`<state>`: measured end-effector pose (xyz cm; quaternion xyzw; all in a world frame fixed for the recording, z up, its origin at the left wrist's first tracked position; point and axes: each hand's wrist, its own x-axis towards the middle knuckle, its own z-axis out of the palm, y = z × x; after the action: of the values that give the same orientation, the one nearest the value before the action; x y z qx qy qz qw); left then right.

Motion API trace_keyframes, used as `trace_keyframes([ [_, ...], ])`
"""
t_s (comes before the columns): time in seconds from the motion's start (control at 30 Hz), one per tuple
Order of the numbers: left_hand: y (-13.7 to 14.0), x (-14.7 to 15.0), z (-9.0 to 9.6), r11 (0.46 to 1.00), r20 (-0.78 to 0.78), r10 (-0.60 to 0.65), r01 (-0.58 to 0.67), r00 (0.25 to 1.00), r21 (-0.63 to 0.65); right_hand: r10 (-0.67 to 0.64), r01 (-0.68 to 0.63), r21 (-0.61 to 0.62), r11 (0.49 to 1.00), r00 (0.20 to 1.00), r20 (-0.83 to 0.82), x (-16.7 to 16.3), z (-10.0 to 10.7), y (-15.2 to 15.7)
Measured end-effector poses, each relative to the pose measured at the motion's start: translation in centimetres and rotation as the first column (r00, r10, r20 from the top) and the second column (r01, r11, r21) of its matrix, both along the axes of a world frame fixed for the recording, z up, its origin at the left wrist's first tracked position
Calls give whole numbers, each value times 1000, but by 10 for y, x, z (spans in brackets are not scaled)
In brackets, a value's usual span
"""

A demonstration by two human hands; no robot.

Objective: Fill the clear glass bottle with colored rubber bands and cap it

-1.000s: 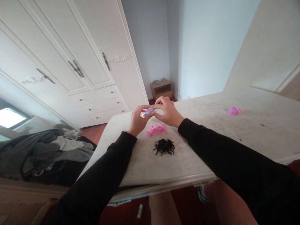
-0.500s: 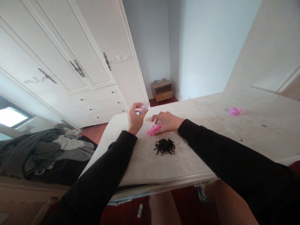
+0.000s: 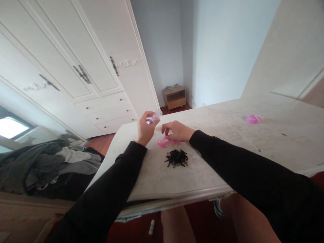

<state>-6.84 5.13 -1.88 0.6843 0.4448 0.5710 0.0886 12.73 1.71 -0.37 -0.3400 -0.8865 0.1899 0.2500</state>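
Observation:
My left hand [image 3: 146,126] is closed around a small clear plastic jar [image 3: 156,116] with blue and pink on it, held tilted above the table's far edge. My right hand [image 3: 178,131] has its fingers curled at a loose pile of pink elastic bands [image 3: 162,144], with some of them at its fingertips. Part of that pile is hidden beneath the hand. Nearer to me lies a heap of black elastic bands [image 3: 176,158], touched by neither hand.
The white table [image 3: 215,168] stretches right, where a pink balloon-like object [image 3: 253,119] lies. A heap of clothes [image 3: 58,162] is at the left. Beyond stand a white wardrobe [image 3: 101,40] and a wooden nightstand [image 3: 174,98]. A white tube [image 3: 151,227] lies on the floor.
The pink clump in my right hand has dropped and spread flatter on the table. My right hand has shifted slightly left; the left hand with the jar has barely moved.

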Motion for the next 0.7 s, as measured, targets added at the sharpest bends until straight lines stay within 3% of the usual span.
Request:
trace_keyframes([
  [0.23, 0, 1, 0, 1000, -19, -12, 12, 1000, 6, -99, 102, 47, 994, 994, -56, 6, 6, 2],
  [0.57, -1, 2, 1, 1000, -21, -13, 13, 1000, -2, -240, 234, 53, 971, 955, 176, 22, 16, 9],
  [0.7, -2, 3, 2, 1000, -24, -11, 11, 1000, -10, -173, 202, -55, 978, 929, 327, 29, 21, 7],
])
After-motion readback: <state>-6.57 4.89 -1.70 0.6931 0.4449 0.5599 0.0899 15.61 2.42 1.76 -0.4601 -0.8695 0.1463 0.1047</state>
